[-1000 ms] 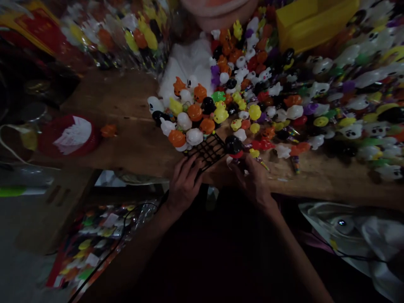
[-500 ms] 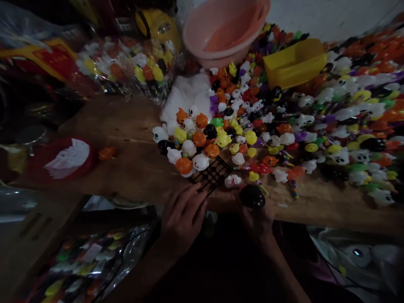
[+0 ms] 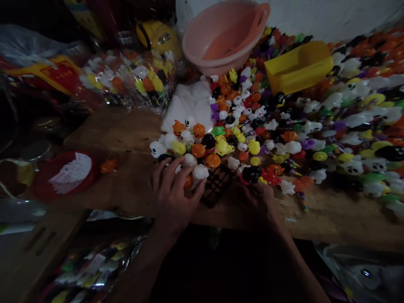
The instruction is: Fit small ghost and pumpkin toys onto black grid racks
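My left hand (image 3: 173, 191) lies with spread fingers over the near left of a cluster of small plastic toy figures; an orange figure (image 3: 188, 182) shows between its thumb and fingers. White, orange, yellow and black heads stand close together in a black grid rack (image 3: 217, 185), whose near right cells are bare. To the right of the rack, my right hand (image 3: 260, 200) is closed on a black round-headed toy figure (image 3: 251, 174). Its fingertips and the toy's lower part are hard to make out in the dim light.
Loose toy figures (image 3: 315, 126) heap across the right of the wooden table (image 3: 126, 185). A yellow scoop-like bin (image 3: 299, 67) and a pink basin (image 3: 217, 63) sit behind. At left are a red dish (image 3: 47, 181) with paper labels and bagged toys (image 3: 123, 80).
My left hand has moved up from the rack's near edge onto the figures, fingers spreading. My right hand has shifted slightly forward with the black toy figure. The camera view has tilted a little.
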Tool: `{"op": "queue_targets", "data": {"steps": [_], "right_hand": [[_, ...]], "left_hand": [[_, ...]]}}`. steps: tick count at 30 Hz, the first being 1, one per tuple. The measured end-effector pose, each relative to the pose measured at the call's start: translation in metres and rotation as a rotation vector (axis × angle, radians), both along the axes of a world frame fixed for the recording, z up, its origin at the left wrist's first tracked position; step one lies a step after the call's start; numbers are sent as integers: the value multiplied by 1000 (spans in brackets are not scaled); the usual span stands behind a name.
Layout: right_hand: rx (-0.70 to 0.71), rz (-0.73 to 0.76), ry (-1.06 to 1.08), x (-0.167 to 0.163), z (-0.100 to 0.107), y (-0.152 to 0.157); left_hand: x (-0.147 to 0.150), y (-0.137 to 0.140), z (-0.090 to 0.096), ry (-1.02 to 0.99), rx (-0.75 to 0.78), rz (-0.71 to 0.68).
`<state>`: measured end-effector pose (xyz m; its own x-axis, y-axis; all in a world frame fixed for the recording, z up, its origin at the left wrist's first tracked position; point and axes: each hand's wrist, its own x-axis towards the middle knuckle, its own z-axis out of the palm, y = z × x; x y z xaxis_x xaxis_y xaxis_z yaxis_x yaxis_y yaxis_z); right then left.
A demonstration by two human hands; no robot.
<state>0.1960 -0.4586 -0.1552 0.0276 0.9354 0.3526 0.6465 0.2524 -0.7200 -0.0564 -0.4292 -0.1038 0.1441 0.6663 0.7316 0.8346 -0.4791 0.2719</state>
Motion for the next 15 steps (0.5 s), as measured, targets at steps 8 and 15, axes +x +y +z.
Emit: {"op": "queue_targets", "data": {"steps": [8, 15], "right_hand": [[31, 106, -136, -24, 13, -53], [-235, 20, -356, -38, 10, -74]], "left_hand": [[-6, -6, 9, 50, -91, -46], [-6, 10, 29, 180, -191, -182]]}}
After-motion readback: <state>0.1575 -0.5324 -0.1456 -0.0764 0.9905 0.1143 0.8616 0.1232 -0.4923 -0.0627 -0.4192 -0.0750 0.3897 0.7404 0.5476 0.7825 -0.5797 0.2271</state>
